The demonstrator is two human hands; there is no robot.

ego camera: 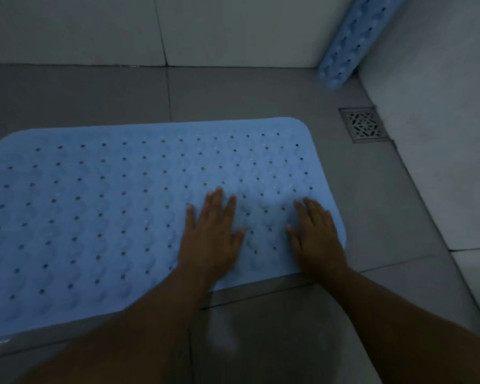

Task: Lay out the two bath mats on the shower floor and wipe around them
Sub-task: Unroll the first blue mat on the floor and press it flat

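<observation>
a light blue bath mat [100, 212], dotted with rows of small holes, lies flat on the grey tiled shower floor [261, 92], filling the frame from 9 o'clock to the centre. both hands press flat on its right end near 5 o'clock of the mat: the left hand [211, 239] has its grip spread, fingers straight and slightly fanned; the right hand [316, 236] lies just beside the mat's right edge, fingers straight and close together. a second mat [347, 42], rolled up, leans in the wall corner at 1 o'clock, well apart from the first. a square metal drain [363, 124] sits at 2 o'clock against the wall. no writing or brand can be read.
</observation>
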